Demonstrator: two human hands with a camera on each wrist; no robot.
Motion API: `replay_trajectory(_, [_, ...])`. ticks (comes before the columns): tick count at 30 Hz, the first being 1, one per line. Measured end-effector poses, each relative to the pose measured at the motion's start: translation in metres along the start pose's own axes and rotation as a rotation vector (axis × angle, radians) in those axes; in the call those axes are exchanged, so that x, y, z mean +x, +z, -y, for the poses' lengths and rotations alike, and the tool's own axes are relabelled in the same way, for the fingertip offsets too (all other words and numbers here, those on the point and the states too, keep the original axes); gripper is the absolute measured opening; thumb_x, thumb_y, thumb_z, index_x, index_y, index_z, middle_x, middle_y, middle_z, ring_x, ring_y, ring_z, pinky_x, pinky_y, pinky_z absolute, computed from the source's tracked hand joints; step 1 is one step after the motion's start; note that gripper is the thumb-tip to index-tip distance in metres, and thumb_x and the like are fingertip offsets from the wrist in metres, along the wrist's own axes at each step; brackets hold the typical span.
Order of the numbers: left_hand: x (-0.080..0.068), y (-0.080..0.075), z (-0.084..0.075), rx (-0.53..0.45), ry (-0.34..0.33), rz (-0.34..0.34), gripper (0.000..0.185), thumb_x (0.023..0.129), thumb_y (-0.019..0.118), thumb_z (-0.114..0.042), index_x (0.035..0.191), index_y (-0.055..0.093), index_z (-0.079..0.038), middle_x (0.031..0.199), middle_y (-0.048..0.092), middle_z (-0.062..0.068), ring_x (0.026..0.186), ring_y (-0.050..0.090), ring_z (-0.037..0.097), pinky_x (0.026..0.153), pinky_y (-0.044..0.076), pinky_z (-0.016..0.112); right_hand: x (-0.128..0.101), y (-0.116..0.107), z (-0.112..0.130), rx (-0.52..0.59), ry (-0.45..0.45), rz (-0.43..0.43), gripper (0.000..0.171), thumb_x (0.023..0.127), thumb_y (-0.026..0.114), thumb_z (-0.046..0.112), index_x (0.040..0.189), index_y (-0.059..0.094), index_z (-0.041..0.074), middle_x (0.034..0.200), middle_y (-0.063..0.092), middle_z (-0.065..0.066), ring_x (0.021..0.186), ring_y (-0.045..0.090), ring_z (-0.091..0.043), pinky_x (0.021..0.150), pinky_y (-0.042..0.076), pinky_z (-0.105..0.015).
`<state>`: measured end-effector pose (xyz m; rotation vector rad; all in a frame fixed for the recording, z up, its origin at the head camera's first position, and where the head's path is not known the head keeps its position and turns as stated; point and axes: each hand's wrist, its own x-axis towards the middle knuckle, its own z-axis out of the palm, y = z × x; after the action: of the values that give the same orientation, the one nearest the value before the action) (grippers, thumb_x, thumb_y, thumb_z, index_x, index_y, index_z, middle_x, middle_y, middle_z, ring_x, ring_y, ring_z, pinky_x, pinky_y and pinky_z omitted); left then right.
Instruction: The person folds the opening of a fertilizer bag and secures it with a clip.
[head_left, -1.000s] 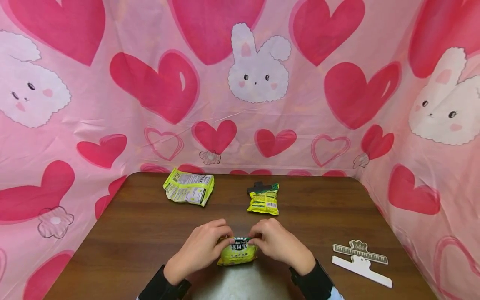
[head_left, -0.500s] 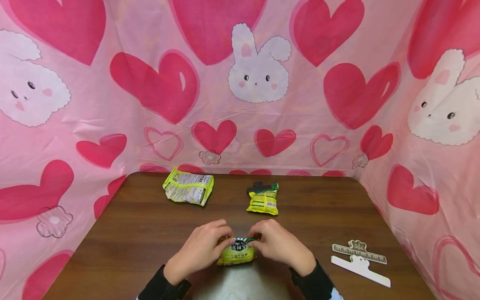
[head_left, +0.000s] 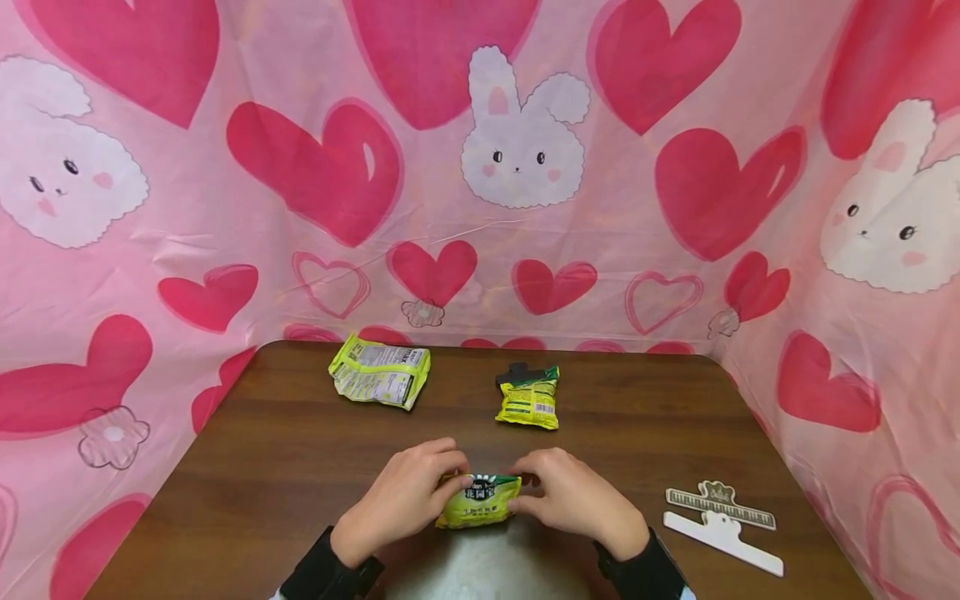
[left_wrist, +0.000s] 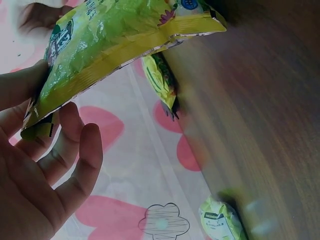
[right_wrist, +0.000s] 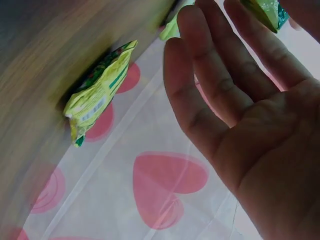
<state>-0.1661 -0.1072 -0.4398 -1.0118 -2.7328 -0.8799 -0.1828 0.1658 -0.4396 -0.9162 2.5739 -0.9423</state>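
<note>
A small yellow-green packet (head_left: pixel 483 510) with a dark printed label stands at the table's near middle. My left hand (head_left: pixel 405 496) pinches its upper left corner between thumb and fingers; in the left wrist view the thumb (left_wrist: pixel 22 84) lies on the printed face with fingers behind. At the packet's right end, my right hand (head_left: pixel 581 502) has its fingers parted and relaxed, the thumb close to the edge. Whether that thumb touches cannot be told. In the right wrist view the right palm (right_wrist: pixel 270 135) faces the camera, with part of the packet (right_wrist: pixel 265 12) beyond the fingers.
On the brown table (head_left: pixel 285 467), a folded green-and-white bag (head_left: pixel 381 373) lies at the back left. A yellow packet (head_left: pixel 528 404) with a black clip (head_left: pixel 521 375) lies back centre. Two long clips, one patterned (head_left: pixel 720 504) and one white (head_left: pixel 722 536), lie at right.
My right hand has let go of the packet's upper right corner and moved slightly right, fingers opening. That corner now shows. The left hand keeps its pinch.
</note>
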Motion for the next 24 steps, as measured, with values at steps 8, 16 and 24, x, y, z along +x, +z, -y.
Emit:
replay_trajectory(8, [0.000,0.001,-0.001,0.006,0.000,-0.005,0.004,0.100,0.077,-0.022,0.096,0.075,-0.021,0.087,0.053,-0.017,0.074,0.051,0.001,0.064,0.045,0.024,-0.017,-0.002,-0.011,-0.040,0.052,-0.015,0.026,0.092,0.085,0.022,0.113,0.077,0.009,0.098,0.072,0.002,0.085,0.062,-0.009,0.074,0.054,-0.033])
replay_trajectory(16, [0.000,0.002,0.000,0.002,0.009,-0.017,0.004,0.099,0.077,-0.020,0.096,0.075,-0.022,0.086,0.053,-0.018,0.073,0.050,0.000,0.063,0.045,0.024,-0.035,-0.002,-0.024,-0.091,0.176,-0.019,0.022,0.092,0.083,0.020,0.110,0.076,0.008,0.100,0.071,0.002,0.088,0.064,-0.015,0.076,0.055,-0.044])
replay_trajectory(24, [0.001,0.002,0.000,-0.006,-0.029,0.018,0.005,0.100,0.076,-0.023,0.096,0.075,-0.021,0.087,0.054,-0.018,0.074,0.052,0.001,0.065,0.046,0.024,-0.049,-0.002,-0.033,-0.197,0.456,-0.056,0.049,0.092,0.084,0.026,0.134,0.067,0.006,0.133,0.059,-0.018,0.124,0.053,-0.042,0.095,0.041,-0.072])
